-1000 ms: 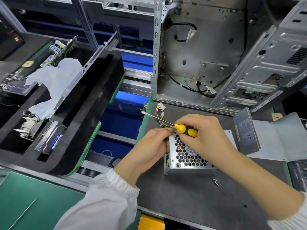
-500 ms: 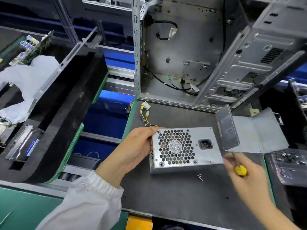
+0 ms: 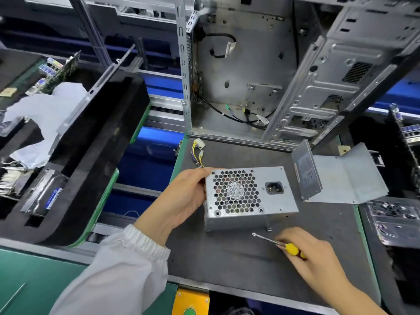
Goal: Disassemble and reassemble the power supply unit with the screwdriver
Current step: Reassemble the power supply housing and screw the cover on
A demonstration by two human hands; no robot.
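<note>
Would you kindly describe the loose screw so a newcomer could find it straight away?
Start at the dark grey mat in front of the open computer case. The power supply unit stands there; just before its near right corner lies the screw, a tiny silver piece, beyond the screwdriver tip.

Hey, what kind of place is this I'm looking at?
Likely a computer assembly or repair line: an opened desktop case stands on the bench, a power supply unit lies on the work mat, and foam trays hold parts.
</note>
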